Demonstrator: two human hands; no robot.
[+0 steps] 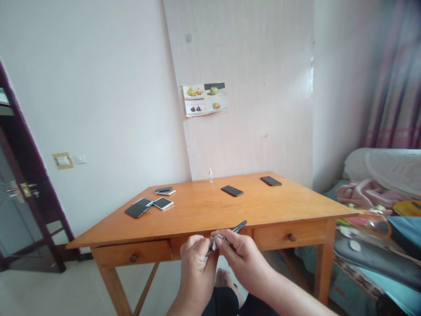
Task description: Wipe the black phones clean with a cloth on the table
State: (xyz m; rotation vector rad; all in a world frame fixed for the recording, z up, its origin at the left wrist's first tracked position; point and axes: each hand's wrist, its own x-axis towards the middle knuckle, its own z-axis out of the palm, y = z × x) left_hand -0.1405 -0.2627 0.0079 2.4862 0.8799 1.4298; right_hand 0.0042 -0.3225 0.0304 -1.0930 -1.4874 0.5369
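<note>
My left hand (pixel 197 267) is closed on the near end of a slim dark phone (pixel 241 225), seen almost edge-on. The phone slants up to the right, just in front of the table's front edge. My right hand (pixel 241 259) pinches a small crumpled white tissue (pixel 217 240) against the phone, close to my left fingertips. Fingers of both hands cover most of the phone, so its screen is hidden from me.
On the wooden table (pixel 197 215) lie a black phone (pixel 232 190), another phone (pixel 271 181) and several devices at the left, including a white-framed one (pixel 163 203). A small clear bottle (pixel 211 175) stands at the back. A cluttered bed (pixel 365 241) is at right.
</note>
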